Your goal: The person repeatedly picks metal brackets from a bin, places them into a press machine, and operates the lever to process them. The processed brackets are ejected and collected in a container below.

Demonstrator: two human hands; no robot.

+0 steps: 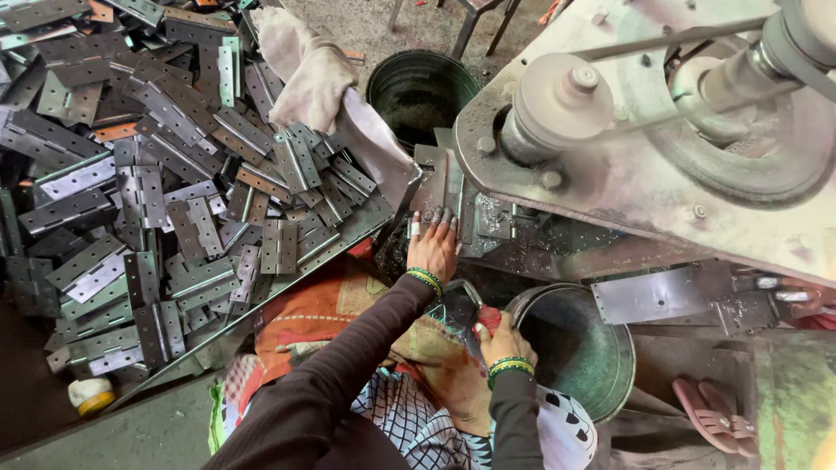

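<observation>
My left hand (433, 248) reaches forward to the grey press machine (610, 174). Its fingertips rest on an upright metal hinge plate (449, 187) at the machine's front opening. My right hand (502, 341) stays low by my lap, against the rim of a round metal bucket (610, 383). It is closed around a dark object with a red part (475, 312); what that object is I cannot tell. Both wrists wear green and yellow bangles.
A big heap of grey hinges (165, 191) fills a metal tray on the left, with a pale cloth (313, 78) draped over its far end. A black bucket (422, 87) stands behind the press. A pink sandal (714, 422) lies at the lower right, and a flat steel plate (653, 292) juts out under the machine.
</observation>
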